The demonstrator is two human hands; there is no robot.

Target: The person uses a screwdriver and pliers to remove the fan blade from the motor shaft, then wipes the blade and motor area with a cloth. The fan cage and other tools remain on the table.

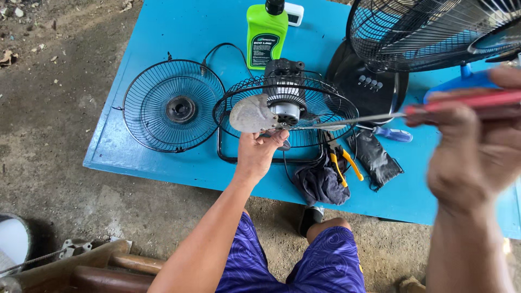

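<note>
My left hand grips a grey fan blade at the hub of a small fan motor, which sits in a black wire rear guard on the blue table. My right hand, close to the camera and blurred, holds a red-handled screwdriver. Its long metal shaft points left, with the tip near the motor hub.
A detached black front guard lies at the left. A green bottle stands behind the motor. A larger black fan is at the right, with a blue screwdriver, yellow-handled pliers, a dark cloth and a black pouch.
</note>
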